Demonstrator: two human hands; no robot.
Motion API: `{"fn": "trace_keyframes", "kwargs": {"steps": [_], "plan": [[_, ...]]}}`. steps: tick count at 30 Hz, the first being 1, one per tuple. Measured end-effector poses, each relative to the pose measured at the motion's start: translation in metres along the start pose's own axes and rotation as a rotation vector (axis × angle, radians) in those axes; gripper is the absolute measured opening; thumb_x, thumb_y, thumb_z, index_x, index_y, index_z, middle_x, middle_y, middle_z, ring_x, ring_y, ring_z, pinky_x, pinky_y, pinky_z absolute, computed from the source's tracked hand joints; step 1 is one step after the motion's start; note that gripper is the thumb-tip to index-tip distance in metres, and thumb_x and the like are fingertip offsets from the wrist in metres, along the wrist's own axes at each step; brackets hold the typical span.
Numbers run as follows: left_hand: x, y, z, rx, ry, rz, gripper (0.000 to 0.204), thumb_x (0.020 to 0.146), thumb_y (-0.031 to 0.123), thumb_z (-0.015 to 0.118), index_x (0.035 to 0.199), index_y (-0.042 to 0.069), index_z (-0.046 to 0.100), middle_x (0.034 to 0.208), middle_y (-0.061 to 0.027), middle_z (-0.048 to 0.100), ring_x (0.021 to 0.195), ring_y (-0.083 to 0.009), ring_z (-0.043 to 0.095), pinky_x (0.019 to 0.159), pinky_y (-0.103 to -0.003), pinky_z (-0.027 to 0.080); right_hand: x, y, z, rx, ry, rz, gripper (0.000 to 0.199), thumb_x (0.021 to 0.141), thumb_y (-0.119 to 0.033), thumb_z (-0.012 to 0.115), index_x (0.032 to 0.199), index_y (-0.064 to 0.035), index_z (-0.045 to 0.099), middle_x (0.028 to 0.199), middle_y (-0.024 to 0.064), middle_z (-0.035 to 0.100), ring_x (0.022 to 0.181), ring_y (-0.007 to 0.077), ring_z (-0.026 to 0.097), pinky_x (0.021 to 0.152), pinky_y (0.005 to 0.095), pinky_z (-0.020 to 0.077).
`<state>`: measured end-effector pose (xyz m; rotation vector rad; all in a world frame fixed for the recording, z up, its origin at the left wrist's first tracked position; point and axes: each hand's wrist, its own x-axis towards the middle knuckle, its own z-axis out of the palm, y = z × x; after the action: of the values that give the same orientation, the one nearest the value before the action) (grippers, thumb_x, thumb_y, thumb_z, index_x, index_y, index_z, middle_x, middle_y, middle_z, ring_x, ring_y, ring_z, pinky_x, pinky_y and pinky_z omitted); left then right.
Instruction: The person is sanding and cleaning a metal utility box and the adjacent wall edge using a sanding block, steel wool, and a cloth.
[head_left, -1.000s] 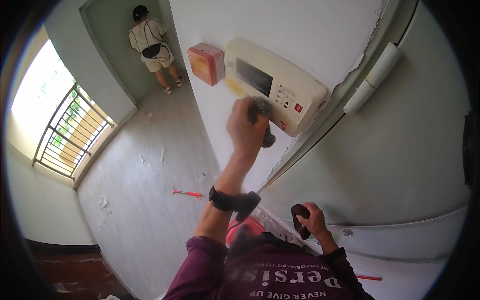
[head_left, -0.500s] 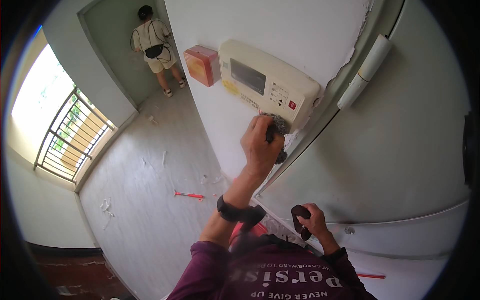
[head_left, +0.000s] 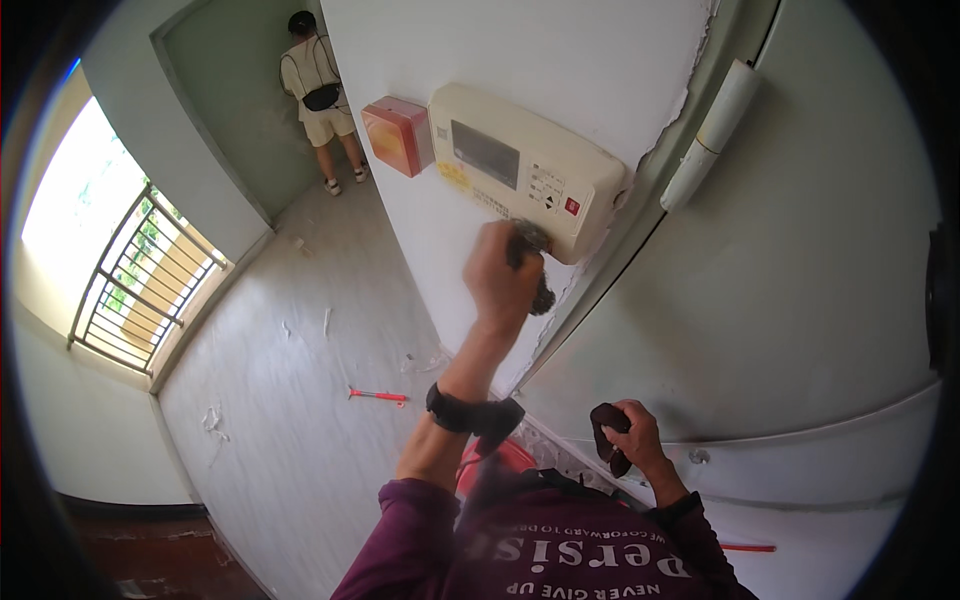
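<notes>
A cream control panel (head_left: 572, 172) with a grey screen and small buttons is mounted on the white wall. My left hand (head_left: 497, 278) is closed around a dark grey, fuzzy scrubbing pad (head_left: 543, 299), perhaps steel wool. Part of the pad shows above my fingers, at the panel's lower edge. Lower down, beside the grey-green door, my right hand (head_left: 640, 441) grips a dark brown pad or folded cloth (head_left: 604, 418); which of the two I cannot tell. A red-orange square alarm box (head_left: 396, 137) is fixed just left of the panel.
The grey-green door (head_left: 790, 290) carries a white cylindrical closer (head_left: 710, 137). Below me stands a red bucket (head_left: 507, 457). A red-handled tool (head_left: 378, 395) and scraps lie on the floor. Another person (head_left: 322, 95) stands at the far wall; a railing (head_left: 145, 280) is at left.
My left hand and the scrubbing pad have shifted slightly left along the panel's lower edge. My right hand still grips the dark brown pad. The whole view has shifted a little.
</notes>
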<state>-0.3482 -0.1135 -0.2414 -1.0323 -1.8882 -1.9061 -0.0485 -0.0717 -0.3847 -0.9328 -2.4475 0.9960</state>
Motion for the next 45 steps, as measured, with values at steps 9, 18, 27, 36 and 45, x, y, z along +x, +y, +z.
{"fn": "trace_keyframes", "kwargs": {"steps": [9,18,27,36,45], "plan": [[-0.013,0.008,-0.002,0.204,-0.175,0.13,0.02,0.063,0.002,0.061,0.082,0.006,0.058,0.079,-0.0091,0.061,0.069,-0.0281,0.061,0.063,-0.037,0.049,0.005,-0.009,0.011,0.016,-0.054,0.011,0.034,0.07,-0.017,0.072,0.099,-0.0048,0.062,0.098,0.0132,0.062,0.09,0.0311,0.062,0.077,0.0361,0.0495],[-0.008,0.018,0.001,0.048,-0.025,0.007,0.021,0.064,0.002,0.062,0.084,0.005,0.056,0.079,-0.0108,0.059,0.068,-0.0313,0.059,0.06,-0.037,0.047,-0.002,-0.009,0.006,0.041,-0.006,0.041,0.034,0.069,-0.016,0.072,0.099,-0.004,0.062,0.098,0.0137,0.062,0.09,0.0317,0.062,0.077,0.0365,0.0498],[-0.01,-0.02,-0.004,-0.224,0.113,-0.177,0.029,0.062,-0.007,0.057,0.09,0.001,0.054,0.08,-0.01,0.054,0.069,-0.0193,0.055,0.065,-0.028,0.046,-0.016,0.005,-0.002,0.06,0.073,0.104,0.034,0.069,-0.015,0.071,0.099,-0.002,0.061,0.094,0.0147,0.062,0.087,0.0295,0.062,0.077,0.0357,0.0491],[-0.03,-0.011,-0.004,-0.133,-0.101,0.041,0.026,0.071,-0.003,0.06,0.096,0.0,0.054,0.095,-0.0137,0.056,0.078,-0.0245,0.056,0.072,-0.031,0.048,-0.037,0.016,0.013,0.1,-0.006,0.174,0.035,0.069,-0.015,0.072,0.098,-0.0007,0.06,0.093,0.0146,0.061,0.086,0.0278,0.061,0.077,0.0346,0.0482],[-0.036,-0.01,0.006,-0.288,0.057,-0.067,0.026,0.081,0.002,0.063,0.105,0.001,0.053,0.103,-0.0104,0.052,0.084,-0.0197,0.054,0.073,-0.03,0.046,-0.026,0.002,0.011,0.111,0.046,0.126,0.033,0.069,-0.016,0.072,0.098,-0.0029,0.061,0.095,0.0159,0.062,0.088,0.0331,0.061,0.077,0.0377,0.0488]]}}
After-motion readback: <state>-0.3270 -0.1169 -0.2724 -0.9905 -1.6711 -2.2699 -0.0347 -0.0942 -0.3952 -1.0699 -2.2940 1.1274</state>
